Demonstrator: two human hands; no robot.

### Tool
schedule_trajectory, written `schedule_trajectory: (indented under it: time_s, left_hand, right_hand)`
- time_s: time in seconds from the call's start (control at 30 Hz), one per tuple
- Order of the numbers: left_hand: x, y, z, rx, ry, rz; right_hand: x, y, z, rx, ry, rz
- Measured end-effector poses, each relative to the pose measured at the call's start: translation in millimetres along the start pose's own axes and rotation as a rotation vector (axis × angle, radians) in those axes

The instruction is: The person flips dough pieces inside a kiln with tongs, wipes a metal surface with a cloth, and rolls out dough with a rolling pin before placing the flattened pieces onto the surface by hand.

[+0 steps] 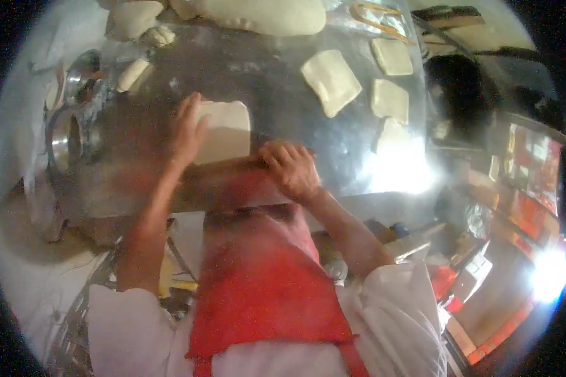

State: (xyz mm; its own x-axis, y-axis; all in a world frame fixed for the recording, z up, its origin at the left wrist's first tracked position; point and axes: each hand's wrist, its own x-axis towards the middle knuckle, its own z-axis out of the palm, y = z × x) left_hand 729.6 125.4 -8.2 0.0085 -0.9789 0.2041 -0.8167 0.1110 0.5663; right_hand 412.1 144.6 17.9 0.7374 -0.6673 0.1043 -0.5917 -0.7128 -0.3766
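A flat, squarish sheet of dough (225,129) lies on the metal table in front of me. My left hand (187,129) is at its left edge, fingers stretched out and the thumb side touching the dough. Along the near edge of the sheet is a wooden rolling pin (229,163), partly hidden. My right hand (289,166) is closed over the pin's right part, and a bit of the pin shows beyond the fingers. The pin's left end is blurred near my left wrist.
Several flat dough pieces (333,81) lie to the right, one under a bright glare. A large dough mass (264,14) sits at the far edge. A small dough roll (132,75) and metal bowls (66,138) are at the left. The metal table (264,69) ends close to my red apron.
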Motion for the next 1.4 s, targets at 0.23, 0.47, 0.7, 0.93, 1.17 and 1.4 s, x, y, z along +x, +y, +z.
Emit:
schedule_trajectory:
  time_s: [0.23,0.47,0.7,0.93,1.17,1.4]
  left_hand:
    - [5,-17,-10,0.19,-0.348,-0.224]
    - [-10,65,-74,-1.0,-0.229,-0.951]
    - [-106,22,-48,-1.165,-0.13,-1.14]
    - [-109,20,-56,-0.384,-0.013,-0.612]
    - [42,12,-12,0.458,-0.082,-0.092]
    - [-91,25,-42,-0.004,-0.29,0.032]
  right_hand:
    - [-52,-11,0,0.085,-0.01,0.18]
    - [-47,-15,-7,0.136,-0.044,0.204]
    - [-55,-22,-6,0.088,-0.021,0.223]
    - [-44,-57,-26,0.089,-0.105,0.314]
    - [98,23,6,-0.064,0.007,0.422]
    - [-16,-61,26,0.062,-0.023,0.342]
